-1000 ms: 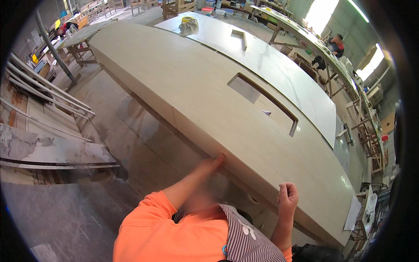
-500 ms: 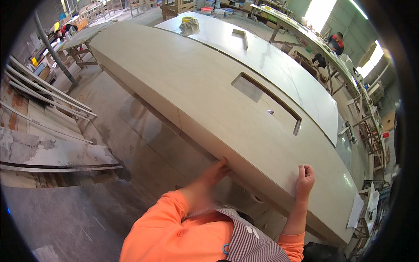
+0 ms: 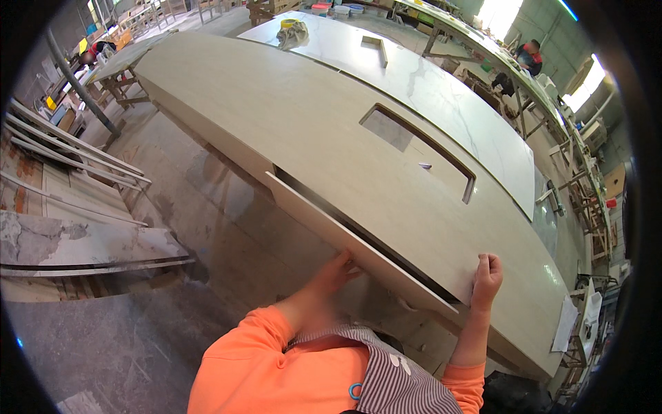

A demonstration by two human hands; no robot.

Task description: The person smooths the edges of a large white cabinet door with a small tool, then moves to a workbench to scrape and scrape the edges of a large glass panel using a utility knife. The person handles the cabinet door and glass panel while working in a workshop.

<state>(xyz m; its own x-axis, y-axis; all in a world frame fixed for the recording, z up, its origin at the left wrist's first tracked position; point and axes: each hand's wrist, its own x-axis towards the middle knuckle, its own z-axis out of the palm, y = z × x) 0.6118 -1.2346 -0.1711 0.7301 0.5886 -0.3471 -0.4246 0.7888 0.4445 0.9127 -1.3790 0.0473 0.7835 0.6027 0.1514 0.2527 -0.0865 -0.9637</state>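
Note:
A long beige stone-look countertop slab [image 3: 276, 110] with a rectangular cut-out spans the view from far left to near right. Along its near edge, a narrow beige front strip [image 3: 358, 248] leans outward, and a dark gap shows between it and the slab. My left hand [image 3: 334, 272] grips this strip at its lower side, about mid-length; part of the fingers is hidden behind it. My right hand [image 3: 487, 276] is a closed fist by the slab's near edge, next to the strip's right end. What the fist holds, if anything, is hidden.
Beyond the slab lies a white marbled panel [image 3: 441, 90] bearing a crumpled cloth bundle [image 3: 292, 34] and an L-shaped piece [image 3: 376, 50]. Thin strips [image 3: 76, 152] and stone offcuts [image 3: 89, 241] are stacked at left. A person [image 3: 529, 56] works at the far right bench.
The front strip, flush with the slab's near edge before, has tilted outward and opened a dark gap. My left hand has shifted slightly left with it; my right fist stays near the edge.

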